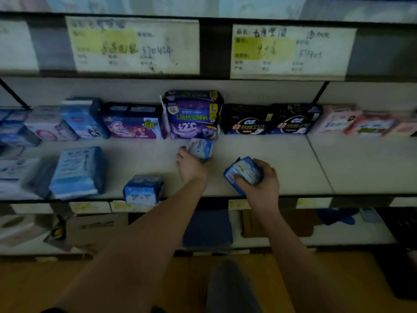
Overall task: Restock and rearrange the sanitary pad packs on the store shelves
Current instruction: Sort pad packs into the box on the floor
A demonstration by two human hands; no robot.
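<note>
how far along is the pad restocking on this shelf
Done: a back row of packs lines the shelf. In hand: left hand holds a pale blue pack before the purple pack; right hand grips a darker blue pack. Left: neither is placed yet, and the front row looks sparse.

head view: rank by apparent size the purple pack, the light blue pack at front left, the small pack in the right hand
1. purple pack and light blue pack: alike, the latter nearer, so unranked
2. small pack in right hand: smallest
</note>
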